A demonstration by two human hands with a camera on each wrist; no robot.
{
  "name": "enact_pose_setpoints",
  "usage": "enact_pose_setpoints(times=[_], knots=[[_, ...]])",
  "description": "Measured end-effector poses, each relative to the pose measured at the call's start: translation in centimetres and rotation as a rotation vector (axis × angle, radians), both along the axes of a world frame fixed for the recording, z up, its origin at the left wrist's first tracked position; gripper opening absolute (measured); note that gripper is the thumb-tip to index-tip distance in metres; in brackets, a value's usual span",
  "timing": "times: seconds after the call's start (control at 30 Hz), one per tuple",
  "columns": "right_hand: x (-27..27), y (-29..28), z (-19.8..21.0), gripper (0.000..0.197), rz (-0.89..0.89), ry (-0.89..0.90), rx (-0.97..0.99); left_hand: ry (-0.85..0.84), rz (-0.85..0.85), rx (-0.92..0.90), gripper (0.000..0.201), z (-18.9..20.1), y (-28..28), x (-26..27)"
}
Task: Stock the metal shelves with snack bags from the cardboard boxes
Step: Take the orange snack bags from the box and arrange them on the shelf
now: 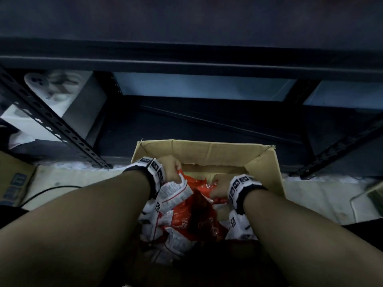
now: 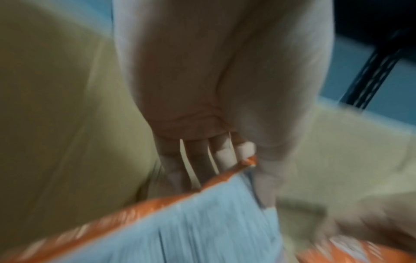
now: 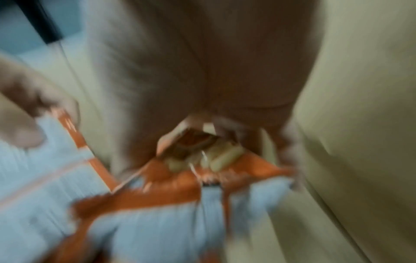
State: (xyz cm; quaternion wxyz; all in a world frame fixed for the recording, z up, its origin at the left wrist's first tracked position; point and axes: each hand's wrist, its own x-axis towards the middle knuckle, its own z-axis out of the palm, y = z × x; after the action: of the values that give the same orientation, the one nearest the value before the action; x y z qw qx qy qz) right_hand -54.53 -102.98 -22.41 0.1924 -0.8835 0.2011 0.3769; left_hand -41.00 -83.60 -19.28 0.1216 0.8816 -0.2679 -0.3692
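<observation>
Gripping bag edges inside cardboard box (image 1: 267, 162): left hand (image 1: 171, 169), right hand (image 1: 220, 188)

Both wrist views smear badly. The left hand (image 2: 216, 99) shows only as a blurred palm, and the print on the white-and-orange snack bag (image 2: 202, 222) it pinches is unreadable. The right hand (image 3: 209, 99) blurs too; its fingertips (image 3: 225, 156) sink into an orange bag (image 3: 162, 195), grip unclear. From the head camera, both forearms cover the near end of the cardboard box (image 1: 267, 162) and the bags there. The metal shelf (image 1: 186, 65) sits dark, its far top cut off.
</observation>
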Motion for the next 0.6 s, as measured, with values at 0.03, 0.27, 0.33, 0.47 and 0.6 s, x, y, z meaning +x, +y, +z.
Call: enact_pose_setpoints(times=[0.03,0.27,0.33,0.47,0.6], knots=[[0.7,-0.3,1.4,0.044,0.010,0.018,0.009,-0.029,0.000,-0.010,0.031,1.3,-0.3,0.3],[3.8,-0.4,13.8,0.042,0.152,-0.188,-0.064,-0.124,-0.127,-0.013,0.020,11.2,-1.2,2.7],[3.9,-0.5,17.1,0.051,0.214,-0.258,-0.073,-0.147,-0.139,-0.031,0.018,13.8,-0.8,3.0],[3.4,-0.8,21.4,0.065,0.284,-0.346,-0.095,-0.230,-0.187,-0.067,0.017,18.2,0.2,3.3],[2.4,-1.1,24.8,0.067,0.317,-0.438,-0.045,-0.284,-0.228,-0.100,0.017,20.7,1.4,3.2]])
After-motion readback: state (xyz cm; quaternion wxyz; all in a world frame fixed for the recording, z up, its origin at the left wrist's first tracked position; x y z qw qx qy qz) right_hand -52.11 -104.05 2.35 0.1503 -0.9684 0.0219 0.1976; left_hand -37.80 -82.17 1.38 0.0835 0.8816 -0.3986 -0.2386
